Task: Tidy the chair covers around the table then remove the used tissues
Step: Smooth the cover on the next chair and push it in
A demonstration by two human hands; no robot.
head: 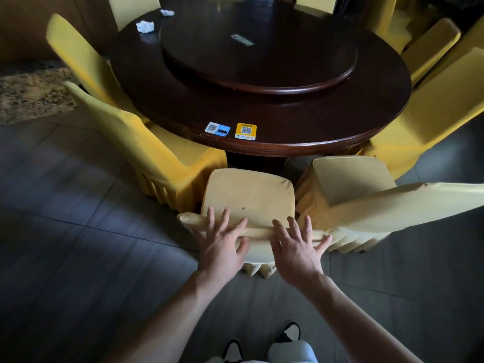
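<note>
A chair in a pale yellow cover [248, 195] stands right in front of me, its seat facing the round dark wooden table [262, 113]. My left hand [222, 239] and my right hand [296, 244] lie side by side on the top edge of its backrest, fingers straight and spread, pressing on the cloth. Two crumpled white tissues lie on the table's far left rim: a larger tissue [145, 26] and a smaller tissue [167, 12].
More yellow-covered chairs ring the table: one at my right [366, 195], one at left [146, 153], others further round. A lazy Susan [259, 51] sits on the table. QR code stickers [245, 131] mark the near rim. Grey tiled floor and a patterned carpet [28, 93] lie to the left.
</note>
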